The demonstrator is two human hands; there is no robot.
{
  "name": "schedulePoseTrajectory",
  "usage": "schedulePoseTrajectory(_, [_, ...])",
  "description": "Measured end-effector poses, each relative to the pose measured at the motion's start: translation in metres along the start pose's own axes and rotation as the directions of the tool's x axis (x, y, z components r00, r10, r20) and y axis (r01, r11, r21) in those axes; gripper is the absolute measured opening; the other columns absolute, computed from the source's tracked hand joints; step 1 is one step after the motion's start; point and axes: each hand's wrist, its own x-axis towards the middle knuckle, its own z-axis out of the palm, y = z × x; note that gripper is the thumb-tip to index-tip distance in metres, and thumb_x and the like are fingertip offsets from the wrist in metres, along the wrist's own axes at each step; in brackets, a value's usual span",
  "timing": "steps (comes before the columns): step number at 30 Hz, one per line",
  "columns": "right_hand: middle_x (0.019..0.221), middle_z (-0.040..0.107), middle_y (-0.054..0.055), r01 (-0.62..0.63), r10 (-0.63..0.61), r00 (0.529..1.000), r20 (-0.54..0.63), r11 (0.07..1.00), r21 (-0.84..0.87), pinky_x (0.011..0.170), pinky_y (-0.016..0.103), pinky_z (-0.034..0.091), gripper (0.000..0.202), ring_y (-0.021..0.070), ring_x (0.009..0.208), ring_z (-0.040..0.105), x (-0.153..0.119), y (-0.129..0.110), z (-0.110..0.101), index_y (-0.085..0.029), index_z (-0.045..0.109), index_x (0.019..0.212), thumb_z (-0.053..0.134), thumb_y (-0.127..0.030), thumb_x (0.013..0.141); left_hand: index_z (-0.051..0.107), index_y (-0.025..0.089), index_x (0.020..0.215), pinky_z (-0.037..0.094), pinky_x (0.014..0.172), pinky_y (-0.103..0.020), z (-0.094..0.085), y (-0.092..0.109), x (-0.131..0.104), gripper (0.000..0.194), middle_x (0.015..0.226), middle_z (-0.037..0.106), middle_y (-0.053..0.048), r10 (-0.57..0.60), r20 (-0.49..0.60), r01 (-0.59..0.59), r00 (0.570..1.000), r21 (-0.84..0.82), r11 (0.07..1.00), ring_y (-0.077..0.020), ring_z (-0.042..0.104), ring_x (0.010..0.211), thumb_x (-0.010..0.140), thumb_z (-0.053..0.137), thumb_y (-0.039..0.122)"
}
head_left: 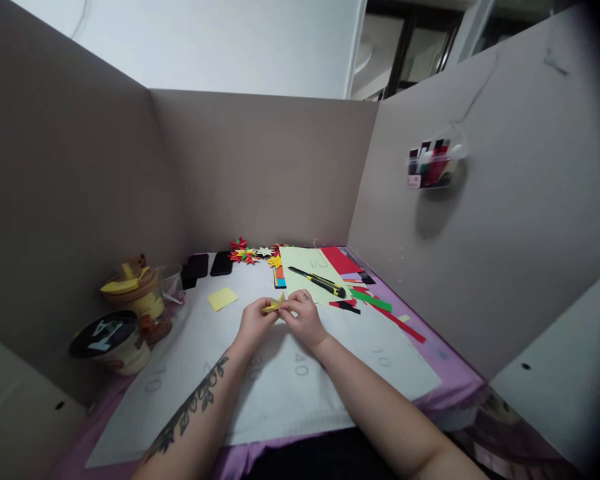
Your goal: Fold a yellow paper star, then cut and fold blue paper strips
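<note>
My left hand (pixel 257 321) and my right hand (pixel 303 319) meet over the middle of the white sheet. Between them is a small folded yellow paper (pixel 275 305), gripped by the fingertips of both hands. One pointed corner of it sticks up; the rest is partly hidden by my fingers. A flat square of yellow paper (pixel 223 299) lies to the left of my left hand. Beyond my right hand a black and yellow utility knife (pixel 317 281) rests on a pale green sheet (pixel 300 257).
Folded paper stars (pixel 243 255) sit at the back, beside two black phone-like slabs (pixel 222 263). Coloured paper strips (pixel 373 299) are scattered at right. Tubs (pixel 125 357) and cups stand along the left wall. A clear container (pixel 435 163) hangs on the right partition.
</note>
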Motion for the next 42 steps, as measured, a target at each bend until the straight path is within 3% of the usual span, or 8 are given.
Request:
schedulePoseTrajectory(10, [0.098, 0.05, 0.005, -0.172, 0.174, 0.985, -0.02, 0.983, 0.065, 0.092, 0.039, 0.037, 0.007, 0.0224, 0.101, 0.045, 0.001, -0.002, 0.002, -0.021, 0.058, 0.067, 0.057, -0.017, 0.073, 0.061, 0.016, 0.07, 0.037, 0.054, -0.02, 0.003, 0.004, -0.004, 0.016, 0.063, 0.058, 0.001, 0.013, 0.07, -0.013, 0.997, -0.006, 1.0, -0.0118, 0.051, 0.058, 0.066, 0.065, 0.031])
schedulePoseTrajectory(13, [0.087, 0.051, 0.002, -0.292, 0.3, 0.954, -0.002, 0.929, 0.227, 0.083, 0.034, 0.042, 0.006, 0.0183, 0.087, 0.051, 0.002, 0.0, 0.005, -0.021, 0.053, 0.073, 0.056, -0.018, 0.069, 0.059, 0.015, 0.069, 0.036, 0.05, -0.02, 0.002, 0.005, -0.003, 0.024, 0.06, 0.056, 0.001, -0.039, 0.117, 0.049, 0.992, -0.082, 0.995, -0.0106, 0.05, 0.053, 0.064, 0.07, 0.036])
schedulePoseTrajectory(19, [0.071, 0.05, -0.005, -0.503, 0.518, 0.85, 0.093, 0.747, 0.435, 0.059, 0.024, 0.043, 0.03, 0.0136, 0.065, 0.053, 0.002, 0.002, 0.006, -0.023, 0.045, 0.092, 0.059, -0.021, 0.066, 0.06, 0.013, 0.072, 0.038, 0.049, -0.021, 0.002, 0.0, -0.003, 0.034, 0.059, 0.058, -0.001, -0.151, 0.162, 0.182, 0.975, -0.194, 0.964, -0.0111, 0.052, 0.05, 0.063, 0.071, 0.043])
schedulePoseTrajectory(22, [0.065, 0.05, -0.007, -0.525, 0.533, 0.838, 0.121, 0.723, 0.449, 0.054, 0.022, 0.041, 0.03, 0.0116, 0.057, 0.049, 0.002, 0.003, 0.006, -0.023, 0.043, 0.094, 0.057, -0.022, 0.068, 0.059, 0.014, 0.07, 0.04, 0.05, -0.022, 0.003, 0.0, -0.002, 0.034, 0.058, 0.058, 0.0, -0.221, 0.146, 0.251, 0.964, -0.242, 0.937, -0.0113, 0.052, 0.05, 0.063, 0.07, 0.045])
schedulePoseTrajectory(27, [0.071, 0.056, -0.005, -0.506, 0.516, 0.844, 0.144, 0.68, 0.531, 0.055, 0.023, 0.041, 0.031, 0.0109, 0.056, 0.05, 0.001, 0.005, 0.01, -0.022, 0.044, 0.098, 0.058, -0.027, 0.07, 0.058, 0.015, 0.066, 0.038, 0.048, -0.021, 0.003, 0.002, 0.001, 0.029, 0.052, 0.051, 0.004, -0.285, 0.014, 0.275, 0.958, -0.314, 0.909, -0.009, 0.047, 0.048, 0.059, 0.07, 0.04])
schedulePoseTrajectory(30, [0.064, 0.05, -0.009, -0.538, 0.514, 0.831, 0.212, 0.646, 0.541, 0.053, 0.022, 0.039, 0.037, 0.0103, 0.053, 0.048, 0.0, 0.005, 0.013, -0.022, 0.046, 0.1, 0.062, -0.026, 0.067, 0.056, 0.016, 0.066, 0.039, 0.05, -0.02, 0.002, 0.002, 0.002, 0.028, 0.054, 0.051, 0.005, -0.295, -0.012, 0.272, 0.956, -0.352, 0.896, -0.0085, 0.047, 0.049, 0.06, 0.068, 0.04])
schedulePoseTrajectory(36, [0.058, 0.046, -0.011, -0.552, 0.608, 0.785, 0.118, 0.601, 0.578, 0.05, 0.021, 0.036, 0.031, 0.0095, 0.048, 0.045, 0.004, 0.008, 0.011, -0.022, 0.045, 0.092, 0.06, -0.023, 0.065, 0.056, 0.014, 0.066, 0.038, 0.049, -0.021, 0.001, 0.005, 0.0, 0.028, 0.055, 0.054, 0.003, -0.318, 0.082, 0.324, 0.945, -0.392, 0.861, -0.0084, 0.048, 0.048, 0.057, 0.073, 0.035])
schedulePoseTrajectory(42, [0.054, 0.043, -0.011, -0.55, 0.571, 0.808, 0.146, 0.642, 0.535, 0.048, 0.021, 0.033, 0.028, 0.0093, 0.045, 0.04, 0.003, 0.012, 0.006, -0.023, 0.043, 0.093, 0.059, -0.026, 0.069, 0.06, 0.014, 0.081, 0.044, 0.057, -0.024, 0.004, 0.007, -0.003, 0.033, 0.069, 0.065, -0.002, -0.257, 0.198, 0.319, 0.946, -0.422, 0.848, -0.0131, 0.059, 0.057, 0.055, 0.076, 0.026])
